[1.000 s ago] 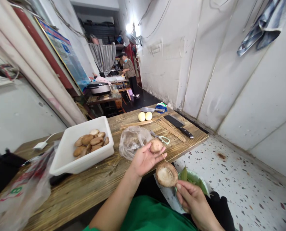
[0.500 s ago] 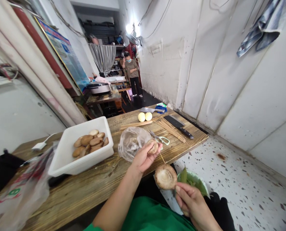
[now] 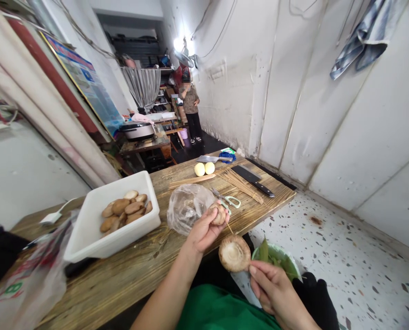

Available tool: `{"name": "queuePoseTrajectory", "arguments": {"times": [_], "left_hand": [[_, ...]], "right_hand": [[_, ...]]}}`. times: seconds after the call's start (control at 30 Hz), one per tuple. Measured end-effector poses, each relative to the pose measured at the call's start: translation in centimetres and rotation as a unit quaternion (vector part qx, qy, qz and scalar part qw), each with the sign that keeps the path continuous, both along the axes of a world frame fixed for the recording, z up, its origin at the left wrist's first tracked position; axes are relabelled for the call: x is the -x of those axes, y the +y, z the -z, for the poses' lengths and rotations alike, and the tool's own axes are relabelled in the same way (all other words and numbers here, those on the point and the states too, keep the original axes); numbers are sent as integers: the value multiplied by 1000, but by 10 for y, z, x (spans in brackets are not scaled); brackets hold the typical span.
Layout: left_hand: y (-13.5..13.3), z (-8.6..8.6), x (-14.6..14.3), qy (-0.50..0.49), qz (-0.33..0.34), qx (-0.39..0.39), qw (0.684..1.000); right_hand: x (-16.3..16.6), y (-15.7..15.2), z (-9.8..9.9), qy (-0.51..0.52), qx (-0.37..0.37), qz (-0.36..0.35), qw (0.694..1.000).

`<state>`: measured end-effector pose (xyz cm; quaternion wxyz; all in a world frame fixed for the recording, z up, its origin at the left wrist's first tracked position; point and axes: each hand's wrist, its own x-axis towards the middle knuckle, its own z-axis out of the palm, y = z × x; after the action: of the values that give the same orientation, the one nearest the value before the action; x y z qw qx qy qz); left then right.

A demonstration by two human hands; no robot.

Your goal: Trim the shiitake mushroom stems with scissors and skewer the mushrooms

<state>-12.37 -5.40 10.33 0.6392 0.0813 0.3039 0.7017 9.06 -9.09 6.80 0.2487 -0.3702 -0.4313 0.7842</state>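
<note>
In my left hand (image 3: 201,234) a brown mushroom cap (image 3: 218,214) is gripped between thumb and fingers. A second, larger mushroom cap (image 3: 234,253), pale hollow underside toward me, is threaded on a thin bamboo skewer (image 3: 229,228). My right hand (image 3: 271,284) pinches at the lower edge of that cap, where the skewer's end is hidden by the fingers. The skewer's other end points up to the left-hand mushroom; whether it has entered it, I cannot tell. Several more mushrooms (image 3: 124,208) lie in a white plastic tub (image 3: 129,240) on the left.
On the wooden table (image 3: 139,270) lie a clear plastic bag (image 3: 187,208), scissors (image 3: 232,201), loose skewers (image 3: 244,185), two pale yellow round items (image 3: 204,169), a black knife (image 3: 252,180) and a cleaver (image 3: 211,159). A green-leaf-filled bucket (image 3: 295,261) stands below. Someone (image 3: 191,107) stands far back.
The left-hand mushroom and the skewered one are slightly closer together. Both hands keep their grips. The view has shifted a little, and the person at the back has changed posture.
</note>
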Motion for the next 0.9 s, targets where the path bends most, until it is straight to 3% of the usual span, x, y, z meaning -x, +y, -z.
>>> {"name": "queuePoseTrajectory", "arguments": {"times": [0.2,0.47,0.9], "left_hand": [[2,1,-2,-13,-48,46,998],[3,-1,-11,2,-40,43,998],[0,0,-16,54,-24,-24,998]], "right_hand": [[-1,-2,-2,5,12,-4,1000],[0,-1,-7,-4,20,-8,1000],[5,-9,-6,36,10,13,999]]}}
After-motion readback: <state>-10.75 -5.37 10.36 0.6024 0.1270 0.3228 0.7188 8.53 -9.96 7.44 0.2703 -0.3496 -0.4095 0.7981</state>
